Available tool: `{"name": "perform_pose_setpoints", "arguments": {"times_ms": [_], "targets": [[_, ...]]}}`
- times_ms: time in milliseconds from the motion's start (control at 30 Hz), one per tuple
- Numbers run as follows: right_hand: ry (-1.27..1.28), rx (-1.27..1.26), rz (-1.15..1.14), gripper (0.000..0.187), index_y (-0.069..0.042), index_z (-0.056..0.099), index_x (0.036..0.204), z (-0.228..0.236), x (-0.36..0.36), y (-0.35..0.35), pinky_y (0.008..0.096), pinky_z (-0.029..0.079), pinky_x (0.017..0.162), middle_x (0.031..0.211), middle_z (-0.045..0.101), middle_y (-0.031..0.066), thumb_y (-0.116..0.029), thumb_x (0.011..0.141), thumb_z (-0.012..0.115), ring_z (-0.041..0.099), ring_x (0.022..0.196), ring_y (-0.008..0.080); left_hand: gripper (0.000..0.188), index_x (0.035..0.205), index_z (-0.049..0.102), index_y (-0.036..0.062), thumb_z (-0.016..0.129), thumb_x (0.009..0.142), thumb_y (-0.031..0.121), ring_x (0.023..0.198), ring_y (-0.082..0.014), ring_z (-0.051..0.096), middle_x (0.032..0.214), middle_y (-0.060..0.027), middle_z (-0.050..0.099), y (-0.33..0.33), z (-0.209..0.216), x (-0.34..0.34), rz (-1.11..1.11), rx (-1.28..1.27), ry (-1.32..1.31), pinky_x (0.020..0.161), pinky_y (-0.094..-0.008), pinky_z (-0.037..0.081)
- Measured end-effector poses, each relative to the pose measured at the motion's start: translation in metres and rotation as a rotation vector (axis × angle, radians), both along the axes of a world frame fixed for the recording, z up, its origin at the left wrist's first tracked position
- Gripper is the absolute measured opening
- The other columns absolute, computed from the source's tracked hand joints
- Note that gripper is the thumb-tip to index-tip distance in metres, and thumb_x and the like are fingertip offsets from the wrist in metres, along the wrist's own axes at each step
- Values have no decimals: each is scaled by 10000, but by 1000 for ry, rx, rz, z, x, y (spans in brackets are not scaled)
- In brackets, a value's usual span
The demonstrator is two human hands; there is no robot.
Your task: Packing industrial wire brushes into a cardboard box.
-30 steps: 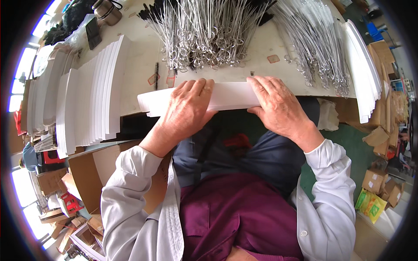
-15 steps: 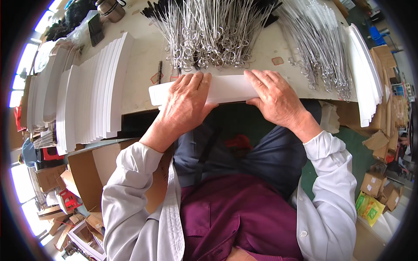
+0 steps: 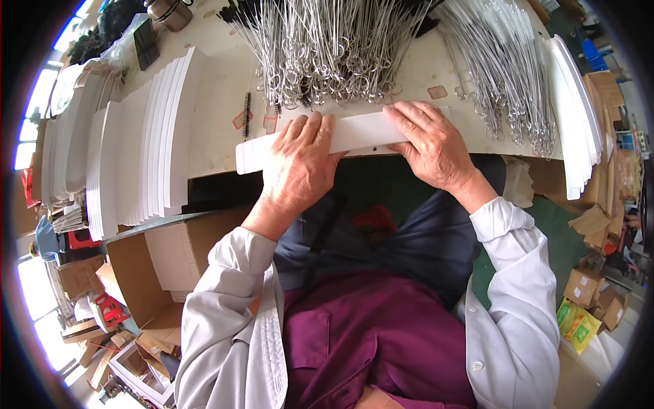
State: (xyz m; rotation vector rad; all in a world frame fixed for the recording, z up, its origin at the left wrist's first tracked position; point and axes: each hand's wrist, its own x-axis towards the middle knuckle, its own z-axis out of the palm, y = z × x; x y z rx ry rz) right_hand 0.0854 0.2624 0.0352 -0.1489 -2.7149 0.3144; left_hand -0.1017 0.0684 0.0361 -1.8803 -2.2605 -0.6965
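A long, narrow white paper box (image 3: 361, 134) lies along the table's front edge, slightly tilted with its right end farther away. My left hand (image 3: 300, 153) is closed over its left part, fingers on the far side and thumb near the front. Around the right part my right hand (image 3: 434, 144) grips it in the same way. Beyond the box is a large heap of metal-wire brushes (image 3: 327, 61) with ring ends toward me and black bristles at the far side. A thin black bristle brush (image 3: 247, 117) lies just past the box's left end.
White long boxes (image 3: 178, 129) stand in a row on the table's left. More wire brushes in clear sleeves (image 3: 501, 75) lie at the right, beside stacked white cartons (image 3: 572, 116). An open cardboard box (image 3: 129, 273) sits below the table at left. A metal flask (image 3: 169, 13) stands far left.
The white box has tilted, its left end nearer me and its right end farther away. My left hand has shifted slightly right and nearer; my right hand has moved slightly away from me.
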Motion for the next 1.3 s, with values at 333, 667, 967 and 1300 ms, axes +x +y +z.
{"name": "perform_pose_setpoints", "arguments": {"times_ms": [333, 667, 967, 1300], "targets": [[-122, 71, 6, 715, 38, 517, 1451, -9, -4, -42, 466, 311, 1240, 1508, 502, 225, -334, 883, 743, 429, 1447, 372, 776, 1470, 494, -27, 780, 849, 339, 1365, -406, 495, 1493, -234, 513, -14, -26, 20, 32, -91, 121, 1181, -520, 357], [-126, 132, -194, 769, 44, 409, 1531, -19, 27, -7, 456, 278, 1264, 1584, 439, 191, -259, 908, 742, 404, 1485, 322, 640, 1502, 430, -66, 594, 907, 104, 1423, -427, 454, 1527, -280, 471, -65, -27, -20, 75, -169, 258, 1211, -521, 329], [-38, 80, -163, 748, 25, 487, 1476, -9, 45, 9, 454, 335, 1229, 1506, 527, 157, -306, 871, 773, 478, 1419, 303, 605, 1409, 508, -73, 645, 824, -6, 1319, -439, 533, 1440, -267, 551, -75, -18, -28, 34, -120, 267, 1162, -543, 389], [106, 74, 171, 352, 5, 705, 1158, 24, 25, -54, 507, 449, 1134, 1177, 699, 119, -90, 820, 697, 628, 1191, 303, 662, 1355, 534, -52, 811, 824, 228, 1123, -434, 647, 1200, -273, 661, -61, 64, 24, -228, -466, -365, 977, -481, 515]]}}
